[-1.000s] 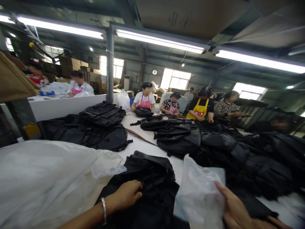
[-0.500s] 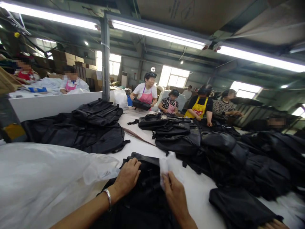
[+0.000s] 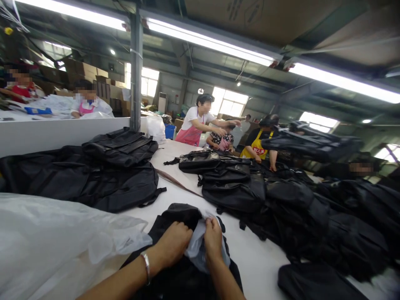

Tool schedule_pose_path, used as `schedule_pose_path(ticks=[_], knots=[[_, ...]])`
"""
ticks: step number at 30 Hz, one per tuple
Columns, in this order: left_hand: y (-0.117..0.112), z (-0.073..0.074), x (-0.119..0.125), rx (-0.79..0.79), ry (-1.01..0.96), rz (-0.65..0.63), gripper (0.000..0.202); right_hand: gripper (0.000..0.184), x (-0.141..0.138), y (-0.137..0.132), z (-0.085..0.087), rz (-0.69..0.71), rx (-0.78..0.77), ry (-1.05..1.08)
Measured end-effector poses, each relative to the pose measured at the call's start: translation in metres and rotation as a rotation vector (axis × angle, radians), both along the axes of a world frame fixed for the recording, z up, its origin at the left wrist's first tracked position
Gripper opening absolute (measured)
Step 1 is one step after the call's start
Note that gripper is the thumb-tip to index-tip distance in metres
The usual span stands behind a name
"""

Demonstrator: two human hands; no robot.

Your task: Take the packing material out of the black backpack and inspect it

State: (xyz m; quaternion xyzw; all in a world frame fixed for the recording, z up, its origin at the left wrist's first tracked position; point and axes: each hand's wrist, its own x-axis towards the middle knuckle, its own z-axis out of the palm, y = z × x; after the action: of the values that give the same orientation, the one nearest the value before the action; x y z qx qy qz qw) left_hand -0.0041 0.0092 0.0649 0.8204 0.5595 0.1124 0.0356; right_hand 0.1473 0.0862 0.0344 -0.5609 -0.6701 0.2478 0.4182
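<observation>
Across the white table (image 3: pixel 265 266), above the black pile (image 3: pixel 290 212), a blurry airborne bag (image 3: pixel 315 141) just showed up; the standing coworker (image 3: pixel 190 125) has both arms out, so probably a toss. Closer in, the near bag (image 3: pixel 184 279) lies on the table between the wearer's forearms. Left hand (image 3: pixel 175 243): fingers curled at its top, can't tell gripping what. Right hand (image 3: pixel 214 239) swung in, pinching crumpled plastic (image 3: pixel 196 241) against it, so both hands now share one spot.

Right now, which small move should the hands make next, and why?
Perhaps the right hand could ease the plastic lower, while the left hand steadies the black bag: the right hand pinches the plastic, bunched over this bag, and the left hand curls alongside.
</observation>
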Motion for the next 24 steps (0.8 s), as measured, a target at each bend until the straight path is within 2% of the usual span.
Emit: schedule_pose_path(ticks=[3,4,7,9,12,15,18,20,24], knots=[[-0.029,-0.006,0.004,0.008,0.057,-0.311,0.008,0.032,-0.006,0.005,0.007,-0.088,-0.041,0.065],[-0.039,-0.009,0.004,0.016,0.093,-0.382,0.005,0.031,-0.008,0.007,0.011,-0.069,-0.036,0.06],[-0.062,-0.012,-0.001,0.021,0.138,-0.448,0.012,0.031,-0.011,0.016,0.02,0.001,0.012,0.003],[-0.07,-0.008,-0.007,-0.022,0.082,-0.428,0.012,0.032,-0.012,0.022,0.023,0.078,0.028,-0.097],[-0.066,0.0,-0.015,-0.207,-0.007,-0.291,0.012,0.031,-0.011,0.029,0.021,0.278,0.022,-0.356],[-0.042,-0.002,-0.021,-0.323,-0.059,-0.015,0.028,0.029,-0.005,0.032,0.015,0.407,-0.002,-0.549],[-0.008,-0.017,-0.019,-0.351,-0.042,0.174,0.028,0.029,0.0,0.032,0.011,0.373,-0.022,-0.594],[0.01,-0.028,-0.013,-0.351,-0.003,0.17,0.022,0.029,0.003,0.031,0.011,0.35,-0.031,-0.604],[0.022,-0.037,-0.002,-0.302,0.035,0.078,0.038,0.029,0.008,0.03,0.015,0.341,-0.057,-0.618]])
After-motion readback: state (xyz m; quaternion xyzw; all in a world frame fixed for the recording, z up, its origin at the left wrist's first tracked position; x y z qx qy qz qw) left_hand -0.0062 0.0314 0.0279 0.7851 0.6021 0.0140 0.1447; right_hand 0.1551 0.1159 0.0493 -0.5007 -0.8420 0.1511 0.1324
